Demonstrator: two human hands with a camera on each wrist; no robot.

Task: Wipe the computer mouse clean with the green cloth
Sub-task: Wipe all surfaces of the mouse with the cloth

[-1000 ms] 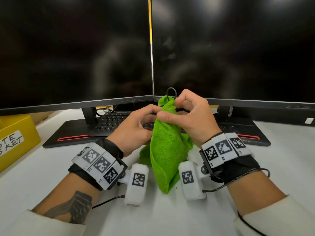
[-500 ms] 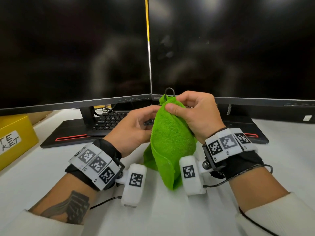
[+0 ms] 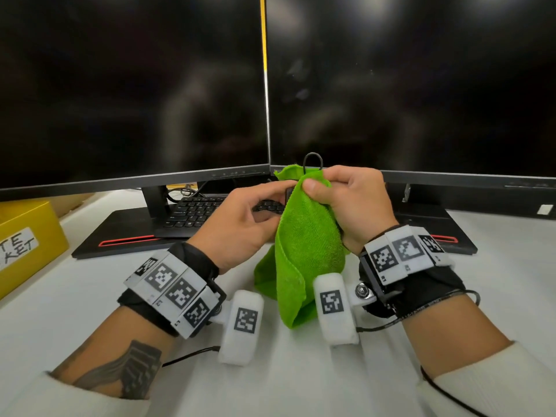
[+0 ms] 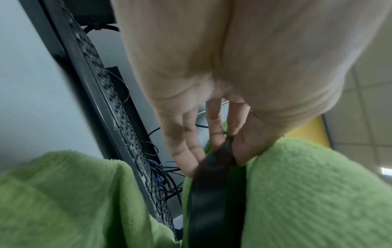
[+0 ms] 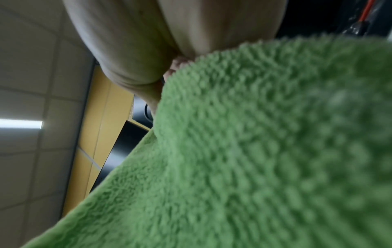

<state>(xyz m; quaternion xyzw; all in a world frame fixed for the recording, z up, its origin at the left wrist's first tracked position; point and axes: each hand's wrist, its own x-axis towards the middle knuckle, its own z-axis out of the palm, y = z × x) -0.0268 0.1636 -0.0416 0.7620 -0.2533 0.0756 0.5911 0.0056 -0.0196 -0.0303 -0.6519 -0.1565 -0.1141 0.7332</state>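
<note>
Two dark monitors [image 3: 132, 85] stood at the back of the desk [image 3: 301, 380], with a keyboard [image 3: 192, 212] below them and a yellow box [image 3: 27, 236] at the left edge. Compared with the view one second earlier, both hands had risen slightly and moved toward the monitors. The cloth [image 3: 304, 245] had been drawn further over the mouse [image 4: 214, 193], so that its lower corner hung higher above the desk. The left hand [image 3: 240, 227] pinched the mouse between thumb and fingers, clear of the desk. The right hand [image 3: 352, 206] gripped the cloth and pressed it against the mouse. The mouse cable [image 3: 313, 159] looped above the cloth. This shift suggested that a wiping stroke was in progress and that the wiping was not yet complete.
</note>
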